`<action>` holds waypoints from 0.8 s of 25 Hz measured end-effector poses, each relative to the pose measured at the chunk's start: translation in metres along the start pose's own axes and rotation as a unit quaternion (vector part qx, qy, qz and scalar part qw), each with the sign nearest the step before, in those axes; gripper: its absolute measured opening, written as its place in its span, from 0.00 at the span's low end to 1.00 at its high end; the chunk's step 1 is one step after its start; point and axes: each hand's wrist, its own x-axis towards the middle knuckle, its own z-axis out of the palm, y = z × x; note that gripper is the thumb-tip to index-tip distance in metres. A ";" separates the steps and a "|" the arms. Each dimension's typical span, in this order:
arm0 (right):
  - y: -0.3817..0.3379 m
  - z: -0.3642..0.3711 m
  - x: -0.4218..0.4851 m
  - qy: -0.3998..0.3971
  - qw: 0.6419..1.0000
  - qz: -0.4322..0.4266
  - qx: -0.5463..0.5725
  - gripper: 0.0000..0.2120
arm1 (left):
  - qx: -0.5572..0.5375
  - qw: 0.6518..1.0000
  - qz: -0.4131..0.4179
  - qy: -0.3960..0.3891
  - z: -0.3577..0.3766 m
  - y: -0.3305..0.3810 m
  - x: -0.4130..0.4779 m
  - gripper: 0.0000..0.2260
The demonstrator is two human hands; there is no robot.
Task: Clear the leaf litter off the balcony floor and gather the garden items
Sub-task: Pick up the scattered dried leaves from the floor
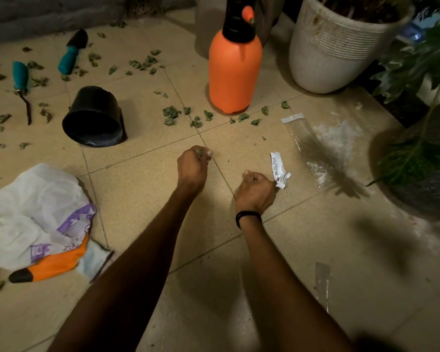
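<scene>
Head view. Left hand (193, 166) is curled into a fist low over the floor (142, 189), with a few green leaves (199, 152) caught between thumb and fingers. Right hand (255, 191) is also curled, and it appears to pinch the lower end of a crumpled wrapper (280, 171), though the fingertips are turned away, so the hold is not certain.

More leaves lie loose in a band in front of the sprayer (235, 72) and around the trowel (73, 53) and the second tool (21, 77). Being dry, curled and very light, they will likely crumble under pressure, so they are best swept together and pinched in small bunches. A black pot (94, 118) lies on its side near the bag (36, 212). The pot should be light and stiff, so its rim is the place to grip. The sprayer may be heavy if filled and is best lifted by its neck. The bag is soft and will slump unless its mouth is held open.

The sprayer's top is cut off by the frame edge, and an orange item (54, 265) is half covered by the bag. The clear sleeve (313, 146) is hard to trace against the tiles, and the plants at right are blurred.
</scene>
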 end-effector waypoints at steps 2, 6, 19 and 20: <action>0.010 -0.004 0.000 0.025 0.998 -0.029 -0.045 0.09 | 0.025 0.999 0.027 -0.014 0.003 0.001 -0.004 0.10; 0.019 -0.002 0.005 0.037 0.993 -0.067 -0.092 0.08 | 0.119 0.990 0.066 -0.028 0.011 0.001 -0.008 0.10; 0.020 0.010 0.009 0.031 0.971 -0.173 -0.160 0.07 | 0.248 0.951 0.178 -0.052 0.040 0.010 -0.012 0.12; 0.021 0.010 0.009 0.017 0.971 -0.176 -0.158 0.08 | 0.256 0.950 0.172 -0.052 0.041 0.013 -0.011 0.13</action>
